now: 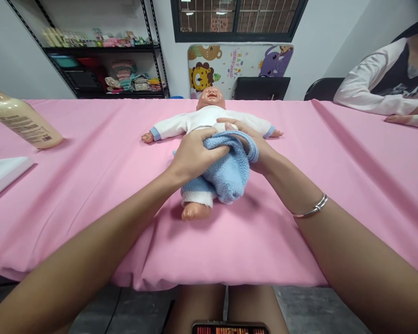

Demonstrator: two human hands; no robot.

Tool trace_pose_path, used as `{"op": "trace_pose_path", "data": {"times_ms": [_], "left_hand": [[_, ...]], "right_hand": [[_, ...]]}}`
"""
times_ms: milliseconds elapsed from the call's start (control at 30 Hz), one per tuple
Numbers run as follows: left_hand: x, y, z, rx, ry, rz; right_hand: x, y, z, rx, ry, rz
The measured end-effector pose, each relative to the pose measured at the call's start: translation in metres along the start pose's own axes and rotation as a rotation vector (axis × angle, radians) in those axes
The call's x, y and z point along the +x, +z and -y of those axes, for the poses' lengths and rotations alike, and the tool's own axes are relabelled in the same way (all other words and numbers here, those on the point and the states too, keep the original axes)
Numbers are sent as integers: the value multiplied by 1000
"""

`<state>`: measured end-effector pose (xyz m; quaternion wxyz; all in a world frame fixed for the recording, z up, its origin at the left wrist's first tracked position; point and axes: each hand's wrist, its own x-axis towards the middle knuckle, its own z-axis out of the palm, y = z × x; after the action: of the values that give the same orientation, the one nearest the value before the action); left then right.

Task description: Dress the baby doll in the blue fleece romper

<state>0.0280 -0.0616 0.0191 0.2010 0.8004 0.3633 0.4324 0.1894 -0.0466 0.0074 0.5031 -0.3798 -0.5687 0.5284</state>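
Note:
A baby doll (211, 116) in a white top with blue cuffs lies on its back on the pink cloth, arms spread. Fuzzy blue pants (228, 171) cover its lower body; one foot shows below a white cuff, and the other foot is out of sight. My left hand (197, 155) pinches the waist edge of the pants between thumb and fingers. On the other side, my right hand (252, 141) grips the same bunched blue fabric, its fingers reaching over the doll's belly and partly hidden by the cloth.
A lotion bottle (26, 123) and a white box (7, 174) are at the left. Another person's sleeve (372, 86) rests on the table's far right. Behind stand a shelf (101, 49) and a black chair (325, 88). A phone (230, 328) is near my lap.

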Motion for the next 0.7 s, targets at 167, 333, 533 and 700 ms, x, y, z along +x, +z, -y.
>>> {"op": "trace_pose_path", "data": {"times_ms": [167,333,533,700], "left_hand": [[3,4,12,-26,-39,-185],[15,5,21,48,-49,-242],[32,14,25,116,-76,-135],[46,15,24,239,-148,5]], "right_hand": [[0,-9,1,-26,68,220],[-5,-17,5,-133,62,323],[-3,-13,3,-252,47,258],[8,-24,-14,-165,-9,45]]}}
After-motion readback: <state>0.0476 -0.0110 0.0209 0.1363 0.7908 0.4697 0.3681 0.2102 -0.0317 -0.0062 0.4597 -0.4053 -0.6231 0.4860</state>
